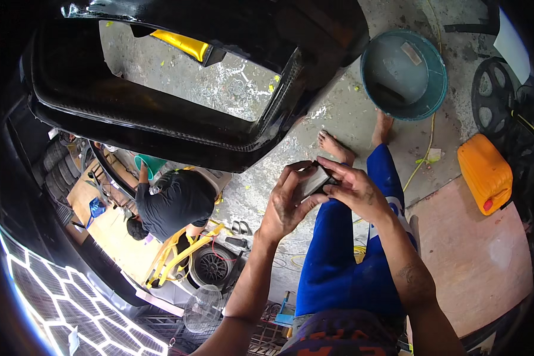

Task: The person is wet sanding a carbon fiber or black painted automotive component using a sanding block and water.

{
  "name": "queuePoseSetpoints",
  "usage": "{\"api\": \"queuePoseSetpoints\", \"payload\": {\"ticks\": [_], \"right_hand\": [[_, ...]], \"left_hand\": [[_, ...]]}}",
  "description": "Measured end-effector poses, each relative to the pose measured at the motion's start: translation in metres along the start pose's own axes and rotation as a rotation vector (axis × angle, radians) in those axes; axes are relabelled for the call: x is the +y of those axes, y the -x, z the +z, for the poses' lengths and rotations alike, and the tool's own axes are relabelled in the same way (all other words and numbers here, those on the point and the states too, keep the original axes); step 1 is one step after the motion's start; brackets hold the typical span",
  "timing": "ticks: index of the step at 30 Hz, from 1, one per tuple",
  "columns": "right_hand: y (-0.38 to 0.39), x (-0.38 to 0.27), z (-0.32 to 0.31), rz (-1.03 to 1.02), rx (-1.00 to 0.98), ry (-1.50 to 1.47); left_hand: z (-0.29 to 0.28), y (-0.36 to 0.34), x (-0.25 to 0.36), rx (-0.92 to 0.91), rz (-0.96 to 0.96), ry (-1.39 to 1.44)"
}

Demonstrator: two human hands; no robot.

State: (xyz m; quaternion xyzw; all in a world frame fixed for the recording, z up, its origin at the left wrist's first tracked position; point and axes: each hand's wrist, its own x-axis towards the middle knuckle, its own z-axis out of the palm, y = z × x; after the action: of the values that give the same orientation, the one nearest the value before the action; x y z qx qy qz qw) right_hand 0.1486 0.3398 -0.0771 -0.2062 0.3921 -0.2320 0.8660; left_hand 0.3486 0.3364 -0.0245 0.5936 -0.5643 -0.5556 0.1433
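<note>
Our left hand (288, 199), in the head view, pinches a small dark block (315, 181) between thumb and fingers; our right hand (357, 191) grips its other side. A black bumper (160, 132) lies ahead-left of our hands, a green bucket (438, 95) ahead-right. We'd best hold evenly, fingertips along the block's edges.

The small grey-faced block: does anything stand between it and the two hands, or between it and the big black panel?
Nothing visible separates the block from the left hand or right hand; both hold it directly. Toward the black panel, the left hand's fingers are in between; beyond them, floor shows.
</note>
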Motion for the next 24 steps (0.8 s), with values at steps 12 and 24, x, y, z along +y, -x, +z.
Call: {"api": "queuePoseSetpoints", "payload": {"ticks": [12,24], "right_hand": [[0.007,-0.013,-0.025,-0.119,0.068,0.054],[0.085,-0.007,-0.116,0.059,0.655,0.007]], "left_hand": [[0.027,-0.021,0.014,0.043,-0.032,0.082],[0.099,-0.111,0.02,0.191,0.017,0.109]]}}
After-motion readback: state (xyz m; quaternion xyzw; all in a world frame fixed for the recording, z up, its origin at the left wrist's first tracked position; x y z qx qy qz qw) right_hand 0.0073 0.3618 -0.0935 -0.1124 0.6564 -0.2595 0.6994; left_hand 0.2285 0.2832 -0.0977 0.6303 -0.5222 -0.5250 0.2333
